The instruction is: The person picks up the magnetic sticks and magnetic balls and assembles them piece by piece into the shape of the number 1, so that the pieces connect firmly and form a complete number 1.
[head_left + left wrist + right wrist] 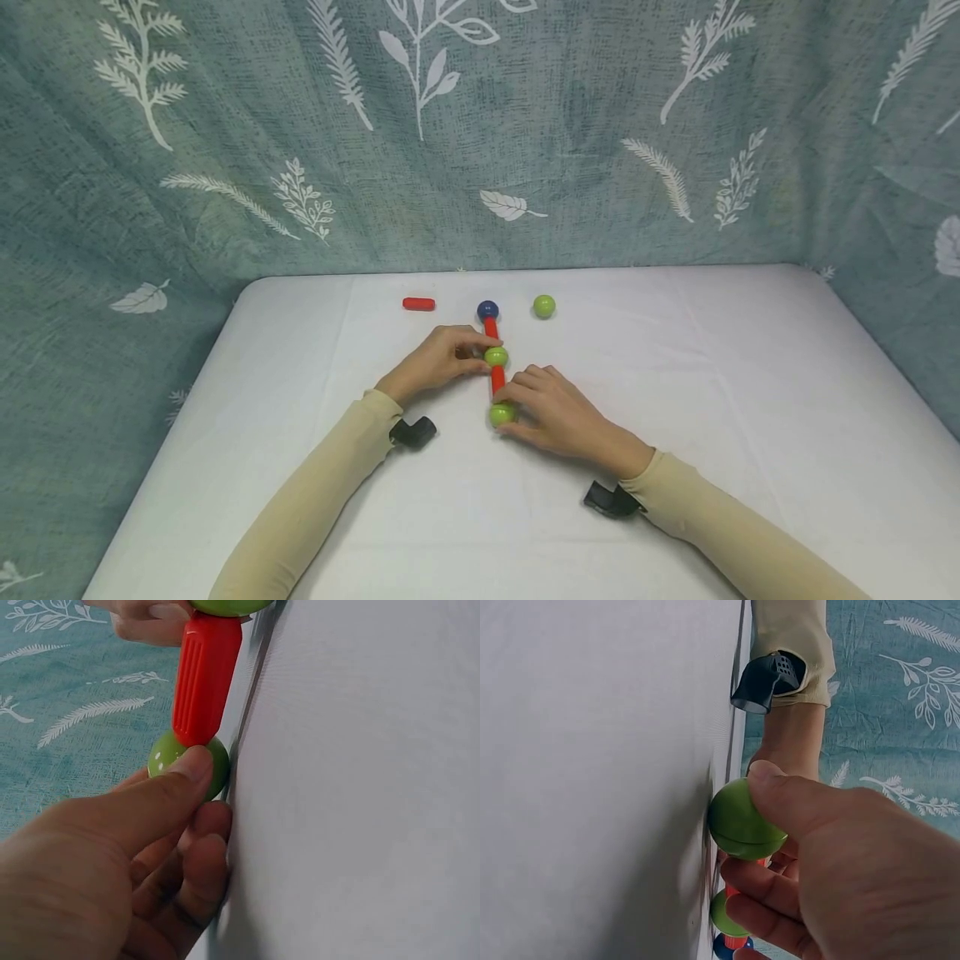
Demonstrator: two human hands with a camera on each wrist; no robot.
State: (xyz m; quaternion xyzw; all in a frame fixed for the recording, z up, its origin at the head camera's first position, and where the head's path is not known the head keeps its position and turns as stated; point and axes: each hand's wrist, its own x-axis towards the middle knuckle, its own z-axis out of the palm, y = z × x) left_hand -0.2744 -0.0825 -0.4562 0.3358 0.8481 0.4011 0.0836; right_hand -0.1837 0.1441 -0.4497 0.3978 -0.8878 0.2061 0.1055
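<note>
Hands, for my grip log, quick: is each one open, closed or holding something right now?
Left hand: holding the middle green ball in a pinch.
Right hand: holding the nearest green ball.

Head view looks forward and down from afar; close wrist views share green balls [739, 821]

No text, label, brand or number readable.

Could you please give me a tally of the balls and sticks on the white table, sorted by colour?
Green balls: 3
Blue ball: 1
Red sticks: 3
Total: 7
</note>
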